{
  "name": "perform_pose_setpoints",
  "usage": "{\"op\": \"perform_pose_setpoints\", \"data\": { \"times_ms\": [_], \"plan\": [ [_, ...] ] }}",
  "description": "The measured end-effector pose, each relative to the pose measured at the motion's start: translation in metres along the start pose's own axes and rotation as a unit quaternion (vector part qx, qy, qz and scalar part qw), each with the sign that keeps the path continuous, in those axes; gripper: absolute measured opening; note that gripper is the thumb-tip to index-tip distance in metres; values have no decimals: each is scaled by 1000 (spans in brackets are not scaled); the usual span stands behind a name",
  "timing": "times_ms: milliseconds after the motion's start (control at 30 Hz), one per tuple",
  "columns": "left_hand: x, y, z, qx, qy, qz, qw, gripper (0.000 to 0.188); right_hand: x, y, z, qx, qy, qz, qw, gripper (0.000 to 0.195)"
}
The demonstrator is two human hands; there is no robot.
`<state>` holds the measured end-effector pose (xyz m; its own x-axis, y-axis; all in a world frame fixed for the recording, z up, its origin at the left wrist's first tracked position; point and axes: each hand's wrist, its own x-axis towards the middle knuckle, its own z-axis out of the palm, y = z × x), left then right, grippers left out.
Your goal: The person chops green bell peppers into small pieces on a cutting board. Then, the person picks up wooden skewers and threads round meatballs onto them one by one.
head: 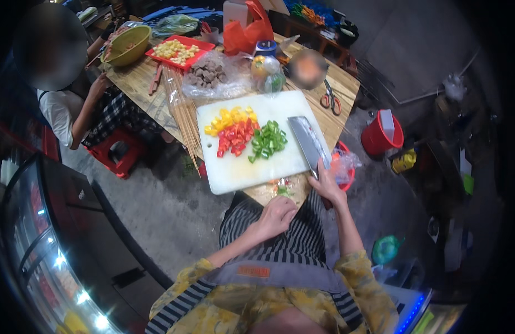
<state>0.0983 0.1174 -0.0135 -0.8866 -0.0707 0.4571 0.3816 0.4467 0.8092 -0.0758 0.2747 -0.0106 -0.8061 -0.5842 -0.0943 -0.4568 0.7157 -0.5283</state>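
Observation:
My right hand [326,183] grips the handle of a cleaver [306,137], whose broad blade lies on the right side of a white cutting board [240,175]. Chopped yellow bell pepper [228,120], red pepper pieces [236,137] and green pepper pieces [269,140] lie in adjoining piles on the board. My left hand [278,215] is at the table's near corner with its fingers curled inward. Whether anything is inside it is hidden. Small vegetable scraps [283,188] lie between that hand and the board.
Bamboo skewers [185,121] line the board's left side. Beyond it are bagged meatballs [207,74], bagged peppers [268,73] and a red tray [185,63] of yellow-white cubes. Scissors [331,99] lie at right. Red buckets [378,140] stand below. A person [65,112] sits at left by a yellow-green bowl [134,50].

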Motion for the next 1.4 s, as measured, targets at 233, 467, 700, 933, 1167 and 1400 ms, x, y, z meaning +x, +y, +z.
{"op": "perform_pose_setpoints", "data": {
  "times_ms": [233, 467, 700, 933, 1167, 1400],
  "plan": [
    [6, -12, -46, 86, 144, -33, 985, 12, -19, -29, -35, 179, 25, 98, 979, 62],
    [-16, -69, -127, 354, 239, -173, 887, 58, 41, 18, -89, 149, 194, -3, 970, 24],
    [-27, -115, -105, 11, 363, -380, 851, 68, 180, 120, -139, -7, 239, 70, 968, 58],
    [-29, -83, -113, 113, 256, -392, 877, 62, 271, 125, -139, -100, 189, 143, 966, 37],
    [-40, -71, -111, 89, 232, -410, 877, 67, 295, 124, -122, -165, 163, 138, 963, 37],
    [-44, -63, -87, 34, 196, -364, 910, 73, 267, 90, -120, -286, 213, -73, 931, 26]
  ]
}}
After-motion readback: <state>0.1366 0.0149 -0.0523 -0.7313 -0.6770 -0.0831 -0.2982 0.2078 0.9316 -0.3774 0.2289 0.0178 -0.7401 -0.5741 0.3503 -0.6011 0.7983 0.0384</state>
